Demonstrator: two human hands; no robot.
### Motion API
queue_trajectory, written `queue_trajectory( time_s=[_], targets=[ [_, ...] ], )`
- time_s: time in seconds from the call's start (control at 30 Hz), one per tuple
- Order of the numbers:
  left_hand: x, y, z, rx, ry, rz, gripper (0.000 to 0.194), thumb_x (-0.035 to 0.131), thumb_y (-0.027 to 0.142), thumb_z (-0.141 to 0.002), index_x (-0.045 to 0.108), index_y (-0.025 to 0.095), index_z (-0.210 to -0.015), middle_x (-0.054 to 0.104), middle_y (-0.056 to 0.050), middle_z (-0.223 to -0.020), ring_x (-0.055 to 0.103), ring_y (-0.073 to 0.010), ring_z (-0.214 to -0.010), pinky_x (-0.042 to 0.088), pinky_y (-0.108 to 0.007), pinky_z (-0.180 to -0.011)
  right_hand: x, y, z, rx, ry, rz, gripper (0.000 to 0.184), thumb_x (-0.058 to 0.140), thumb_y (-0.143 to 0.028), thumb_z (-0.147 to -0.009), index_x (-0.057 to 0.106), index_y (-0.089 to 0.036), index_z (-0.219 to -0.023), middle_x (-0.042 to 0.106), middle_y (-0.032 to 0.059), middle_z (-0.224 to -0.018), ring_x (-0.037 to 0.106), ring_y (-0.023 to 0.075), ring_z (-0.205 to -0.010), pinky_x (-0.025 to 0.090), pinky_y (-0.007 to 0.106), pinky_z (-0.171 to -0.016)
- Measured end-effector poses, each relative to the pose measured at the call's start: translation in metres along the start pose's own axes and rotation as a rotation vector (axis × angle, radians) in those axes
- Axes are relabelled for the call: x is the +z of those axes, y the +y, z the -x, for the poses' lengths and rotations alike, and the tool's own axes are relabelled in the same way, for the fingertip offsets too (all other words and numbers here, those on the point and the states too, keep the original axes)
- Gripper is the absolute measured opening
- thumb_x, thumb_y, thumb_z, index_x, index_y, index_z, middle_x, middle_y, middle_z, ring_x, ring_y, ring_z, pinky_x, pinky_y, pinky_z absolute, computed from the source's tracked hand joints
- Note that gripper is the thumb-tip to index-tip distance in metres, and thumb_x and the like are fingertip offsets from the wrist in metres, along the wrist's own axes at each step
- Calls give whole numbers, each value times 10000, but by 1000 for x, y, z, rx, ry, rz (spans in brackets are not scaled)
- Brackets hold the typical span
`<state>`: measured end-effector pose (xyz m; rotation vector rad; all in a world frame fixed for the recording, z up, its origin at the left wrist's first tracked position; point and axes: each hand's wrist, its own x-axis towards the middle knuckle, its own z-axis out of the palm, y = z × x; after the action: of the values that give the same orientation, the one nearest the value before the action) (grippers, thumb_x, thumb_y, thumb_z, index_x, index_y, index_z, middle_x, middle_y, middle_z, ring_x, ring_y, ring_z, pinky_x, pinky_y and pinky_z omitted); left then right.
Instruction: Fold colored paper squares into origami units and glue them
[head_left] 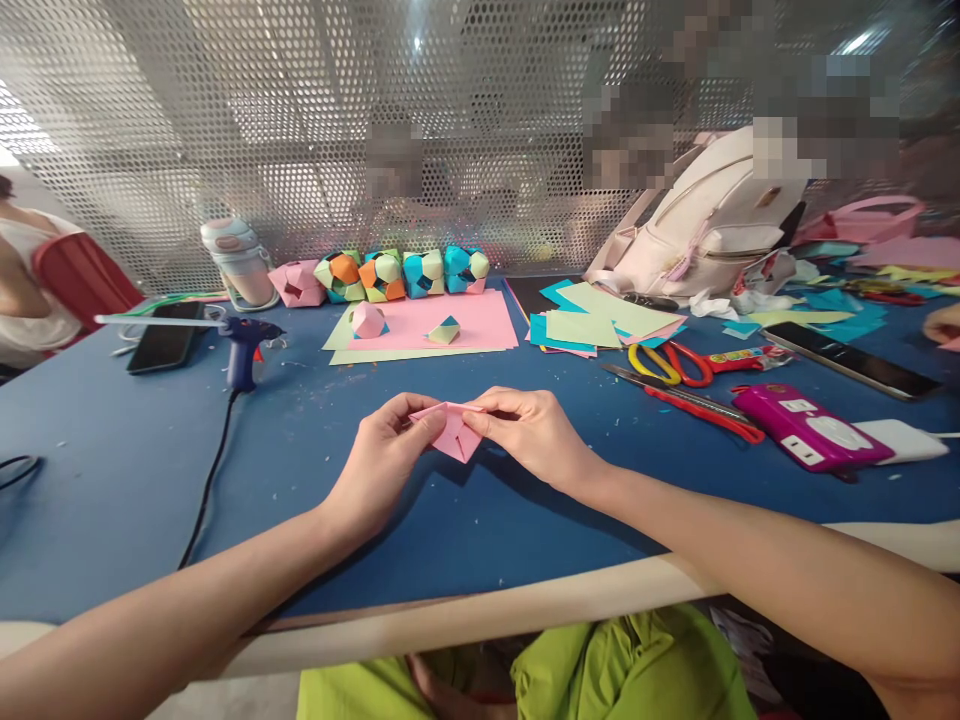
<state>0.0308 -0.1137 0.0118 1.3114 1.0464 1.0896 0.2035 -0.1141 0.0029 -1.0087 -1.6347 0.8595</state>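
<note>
Between my two hands, a little above the blue table (322, 430), is a small folded piece of pink paper (456, 438), its lower end coming to a point. My left hand (390, 437) pinches its left corner between thumb and fingers. On the opposite side my right hand (531, 430) grips the right corner the same way, thumb on the near face. Beyond the hands, a pink folded paper piece (367, 321) and a green and blue one (444, 330) rest on stacked pink sheets (484, 320). Several folded paper balls (382, 276) stand in a row behind.
At left are a blue glue gun (244, 350) with its cord, a black phone (166, 338) and a bottle (236, 262). To the right lie scissors (675, 363), a red cutter (705, 410), a purple power strip (814, 428), another phone (851, 358), paper sheets (592, 312) and a backpack (705, 220).
</note>
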Motion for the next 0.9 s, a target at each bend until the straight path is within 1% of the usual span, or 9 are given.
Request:
queue_trajectory(
  time_s=[0.2,0.27,0.33,0.4,0.53,0.6,0.7,0.8,0.9],
  targets=[
    [2,2,1,-19,34,-109,199,676,339,-728,644,145,-762,632,-6,-702,544,-126,-660,403,-233,-611,0,-3,2,39,-74,28,177,623,-304,-809,727,-172,-864,695,26,-829,608,132,-727,453,239,-645],
    [2,3,1,-21,36,-125,197,671,339,-728,641,146,-759,620,0,-690,531,-122,-649,395,-232,-602,-1,-7,2,30,-88,67,193,577,-309,-844,704,-170,-797,668,16,-798,588,124,-722,443,239,-661],
    [2,3,1,-14,37,-137,195,669,338,-726,639,147,-755,610,5,-683,520,-118,-642,390,-232,-601,-3,-9,2,4,-79,109,278,516,-303,-881,658,-163,-689,630,10,-744,565,115,-704,436,235,-666],
    [1,2,0,-15,37,-144,203,665,344,-726,642,145,-762,605,5,-677,514,-118,-638,385,-234,-599,-5,-10,2,-18,-65,147,315,493,-306,-895,634,-159,-656,604,9,-710,540,112,-674,429,230,-641],
    [0,1,0,-21,37,-168,236,646,366,-738,651,137,-795,617,-9,-691,524,-129,-650,386,-247,-607,-6,-8,1,-29,-72,167,295,493,-306,-895,671,-147,-722,633,28,-738,560,120,-684,433,231,-632],
    [0,2,0,-14,34,-193,247,638,376,-743,654,136,-801,622,-13,-700,525,-132,-655,388,-249,-608,-6,-8,1,-14,-108,168,269,517,-291,-877,681,-142,-725,648,33,-743,573,120,-678,437,228,-626],
    [0,3,-1,9,-12,-295,238,629,378,-745,654,143,-768,613,-3,-668,507,-126,-629,382,-245,-588,-7,-7,0,36,-187,183,199,567,-266,-835,691,-143,-739,664,25,-726,577,115,-650,436,221,-604],
    [1,6,0,38,-68,-427,235,615,377,-750,666,148,-735,606,2,-642,491,-124,-609,372,-243,-572,-8,-8,-1,83,-227,213,202,581,-270,-826,679,-142,-704,661,13,-681,570,111,-630,427,220,-597],
    [1,8,2,57,-71,-456,254,606,389,-759,683,147,-757,622,-8,-671,498,-132,-629,379,-248,-588,-8,-9,0,97,-204,227,228,587,-262,-824,648,-140,-641,631,-1,-606,536,97,-577,404,215,-563]
  ],
)
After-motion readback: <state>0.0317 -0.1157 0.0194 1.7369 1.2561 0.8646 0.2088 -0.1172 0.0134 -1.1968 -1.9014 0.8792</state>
